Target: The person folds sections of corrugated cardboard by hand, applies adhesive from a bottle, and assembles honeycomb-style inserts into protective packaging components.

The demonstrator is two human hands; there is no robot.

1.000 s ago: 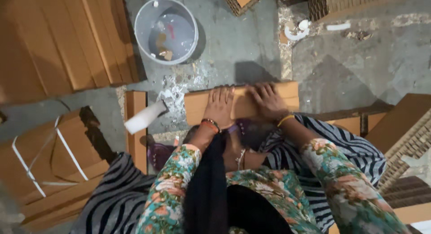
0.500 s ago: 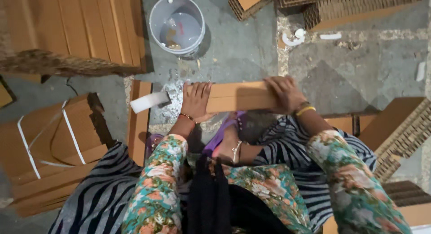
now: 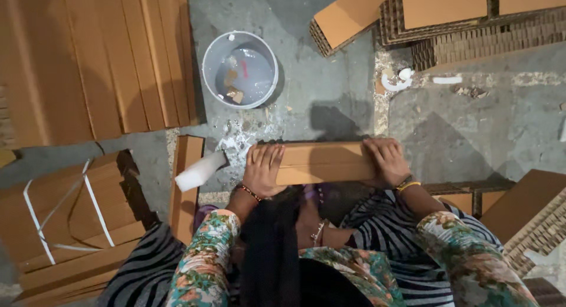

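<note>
Left hand (image 3: 263, 170) and right hand (image 3: 386, 161) lie flat, fingers spread, on folded cardboard strip (image 3: 321, 162); bucket (image 3: 240, 69) at 11 o'clock. Judgement: press evenly along both ends.

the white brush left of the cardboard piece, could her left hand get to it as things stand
Probably yes: the left hand presses on the folded cardboard piece, and the white brush lies just beside it on the floor with nothing between them.

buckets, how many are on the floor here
1: a grey bucket stands on the concrete just beyond the cardboard piece under both hands; stacks could hide others.
</note>
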